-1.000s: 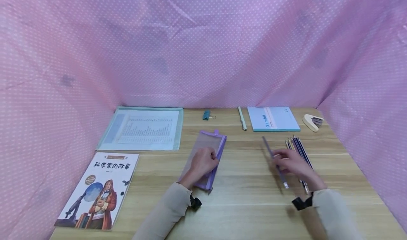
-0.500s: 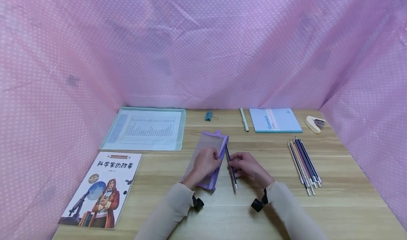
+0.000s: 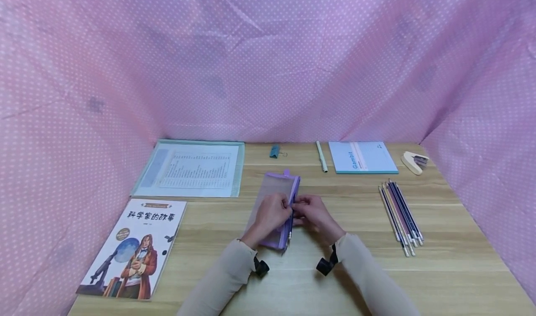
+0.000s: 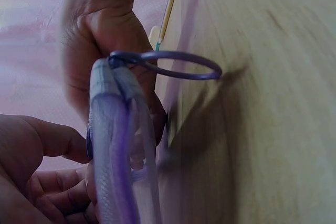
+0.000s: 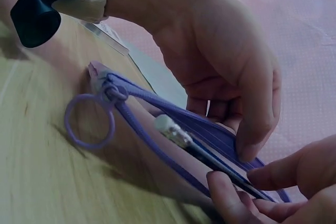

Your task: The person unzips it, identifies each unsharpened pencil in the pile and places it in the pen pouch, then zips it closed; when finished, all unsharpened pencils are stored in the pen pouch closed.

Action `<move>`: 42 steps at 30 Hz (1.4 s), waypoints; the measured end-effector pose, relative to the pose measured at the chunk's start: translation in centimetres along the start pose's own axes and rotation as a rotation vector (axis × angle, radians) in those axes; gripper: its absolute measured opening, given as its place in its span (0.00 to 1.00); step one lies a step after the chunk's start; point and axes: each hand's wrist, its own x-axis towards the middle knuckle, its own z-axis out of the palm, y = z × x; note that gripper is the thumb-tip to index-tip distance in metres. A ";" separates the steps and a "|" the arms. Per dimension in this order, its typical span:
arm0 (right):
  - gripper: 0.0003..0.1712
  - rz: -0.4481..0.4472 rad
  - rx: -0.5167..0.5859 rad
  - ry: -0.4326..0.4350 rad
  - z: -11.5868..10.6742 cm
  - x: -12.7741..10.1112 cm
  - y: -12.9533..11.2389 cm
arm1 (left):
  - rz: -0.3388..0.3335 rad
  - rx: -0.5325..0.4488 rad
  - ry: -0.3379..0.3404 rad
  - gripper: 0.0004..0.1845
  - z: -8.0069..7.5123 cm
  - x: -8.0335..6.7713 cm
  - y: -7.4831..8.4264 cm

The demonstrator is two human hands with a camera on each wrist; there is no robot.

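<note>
Head view: your left hand (image 3: pixel 271 212) grips the purple mesh pouch (image 3: pixel 274 199) at table (image 3: pixel 335 260) centre, while your right hand (image 3: pixel 311 211), at its 3 o'clock, pinches a pencil (image 5: pixel 210 158) half inside the opening.

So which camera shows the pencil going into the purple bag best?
The right wrist view: the pencil lies in the bag's open mouth, close up. The head view shows only a sliver between both hands; the left wrist view shows no clear pencil.

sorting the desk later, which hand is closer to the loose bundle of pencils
Right. The right hand is at the pouch, nearer the pencils on the right. The left hand lies farther left.
</note>
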 end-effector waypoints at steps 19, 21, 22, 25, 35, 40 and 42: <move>0.27 -0.169 -0.353 0.214 -12.0 -5.9 -2.4 | -0.004 0.013 -0.010 0.05 0.3 0.0 0.2; 0.28 -0.193 -0.393 0.283 -15.2 -6.8 -2.6 | -0.011 0.017 -0.008 0.05 0.3 0.0 0.1; 0.30 -0.203 -0.420 0.313 -17.0 -7.2 -2.5 | -0.015 0.021 -0.008 0.05 0.3 0.0 0.1; 0.33 -0.190 -0.484 0.388 -21.9 -8.2 -2.0 | -0.021 0.034 -0.006 0.05 0.2 -0.1 0.1; 0.45 0.055 -0.854 0.309 -30.8 -8.5 1.1 | -0.009 0.033 -0.006 0.04 0.2 -0.1 0.0; 0.42 0.015 -0.884 0.319 -31.1 -7.9 1.6 | -0.010 0.017 -0.015 0.04 0.2 -0.1 0.0; 0.38 -0.013 -0.884 0.342 -31.4 -7.9 1.6 | -0.009 0.016 -0.014 0.04 0.2 0.0 0.0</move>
